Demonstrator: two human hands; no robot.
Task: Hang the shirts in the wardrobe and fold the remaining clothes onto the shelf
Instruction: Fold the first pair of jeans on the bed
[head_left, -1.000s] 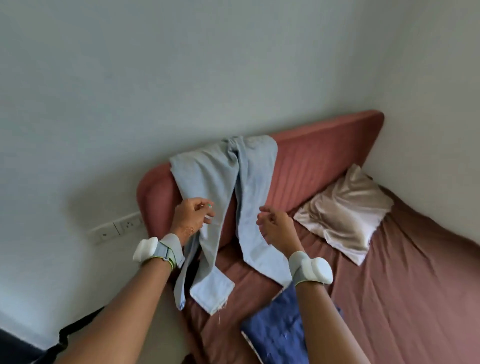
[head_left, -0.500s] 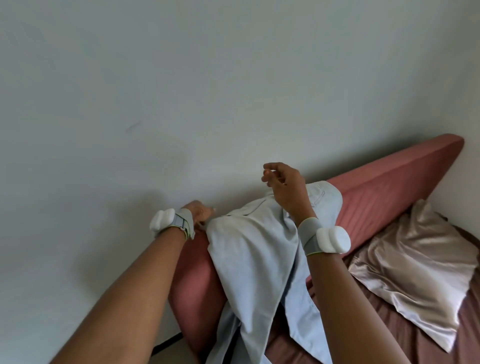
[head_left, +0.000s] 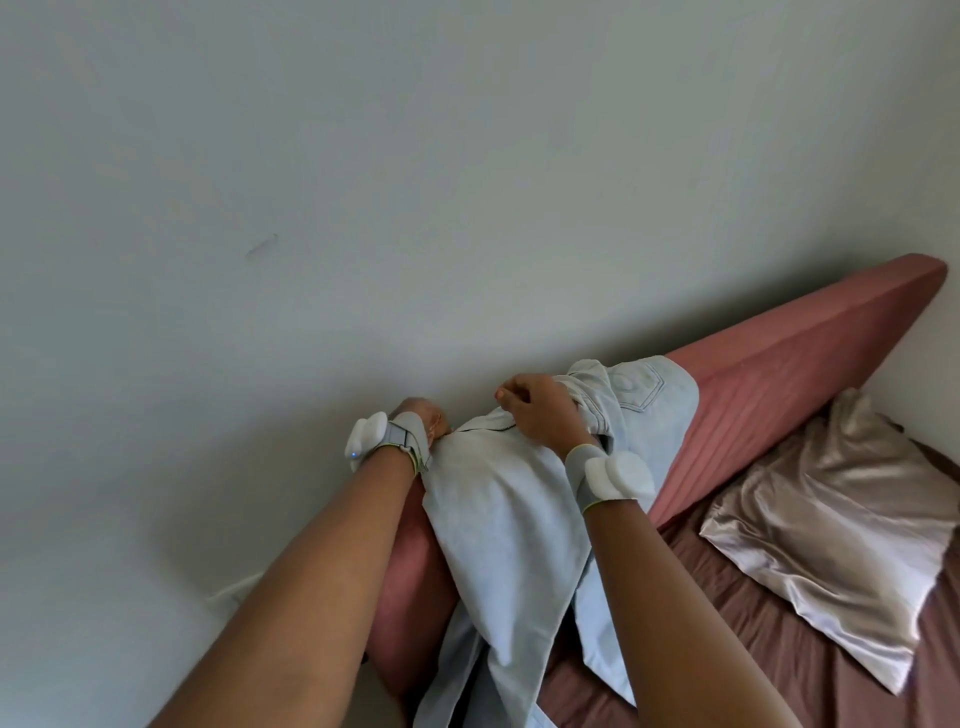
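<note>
A pair of pale blue jeans (head_left: 498, 530) hangs over the top of the pink headboard (head_left: 779, 364), legs trailing down toward the bed. My left hand (head_left: 423, 421) reaches behind the jeans' left top edge at the wall; its fingers are mostly hidden by the cloth and the wrist band. My right hand (head_left: 537, 410) lies on the waistband at the top, fingers curled round the fabric near the back pocket.
A shiny beige pillow (head_left: 831, 525) lies on the brown bedsheet (head_left: 779, 670) at the right. The grey wall (head_left: 415, 182) stands directly behind the headboard. A second wall closes the corner at far right.
Both hands rose from the jeans' hanging legs to the top of the headboard. The right hand came down from the air onto the waistband. The view swung upward and closer.
</note>
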